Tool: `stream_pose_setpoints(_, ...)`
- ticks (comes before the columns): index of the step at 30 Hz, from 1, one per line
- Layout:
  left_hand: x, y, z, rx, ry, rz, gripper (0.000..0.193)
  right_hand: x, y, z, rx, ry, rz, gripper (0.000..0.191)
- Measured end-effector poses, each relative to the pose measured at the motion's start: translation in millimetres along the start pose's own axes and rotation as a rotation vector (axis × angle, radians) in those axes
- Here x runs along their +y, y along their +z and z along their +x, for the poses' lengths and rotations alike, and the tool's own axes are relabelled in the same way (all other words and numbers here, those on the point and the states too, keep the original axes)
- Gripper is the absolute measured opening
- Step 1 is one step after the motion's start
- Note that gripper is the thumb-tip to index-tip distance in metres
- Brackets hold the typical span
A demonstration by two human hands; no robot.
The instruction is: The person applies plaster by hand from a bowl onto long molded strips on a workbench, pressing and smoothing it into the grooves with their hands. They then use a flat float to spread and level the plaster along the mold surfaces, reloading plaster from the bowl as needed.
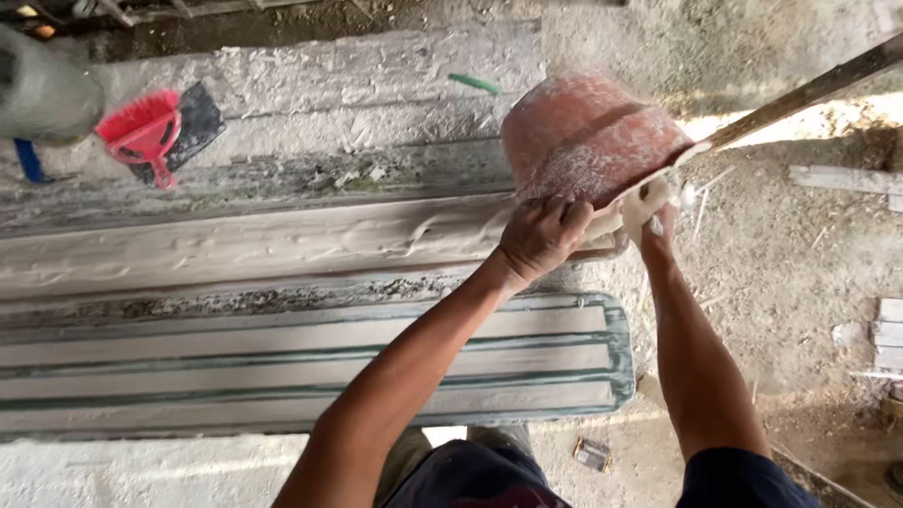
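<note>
A reddish bucket [583, 132], crusted with white plaster, is tipped upside down over the right end of a long mould [235, 246] filled with wet grey plaster. My left hand [541, 235] grips the bucket's rim on the near side. On the right of the rim is my right hand [651, 209], coated in white plaster and closed on that edge. Plaster runs from the rim onto the mould.
A ribbed green-edged mould [376, 357] filled with plaster lies nearer to me. A red hand brush on a dark dustpan [150, 132] rests at the back left. A wooden pole [809, 92] slants at the upper right. Wood pieces [884, 343] lie on the dirt floor.
</note>
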State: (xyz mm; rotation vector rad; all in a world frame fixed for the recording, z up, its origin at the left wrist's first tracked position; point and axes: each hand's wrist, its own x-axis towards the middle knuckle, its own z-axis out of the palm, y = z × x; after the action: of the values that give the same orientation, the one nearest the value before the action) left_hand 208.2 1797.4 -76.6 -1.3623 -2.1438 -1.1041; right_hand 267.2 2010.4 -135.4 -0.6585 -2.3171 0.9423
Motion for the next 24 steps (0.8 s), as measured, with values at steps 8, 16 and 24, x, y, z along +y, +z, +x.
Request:
stream_pose_setpoints(8,-47,-92,-76,-0.004,0.004,0.117,0.024,-67,87,-69,-0.066,0.023,0.143,0.026)
stream_pose_setpoints(16,-140,-307,-231,-0.015,0.084,0.354,0.018,-241,263,-180,-0.228,0.031,0.336,0.025)
stream_pose_setpoints(24,-278,-516,-362,0.044,0.022,0.385,0.017,-477,477,-250,-0.322,0.005,0.527,0.024)
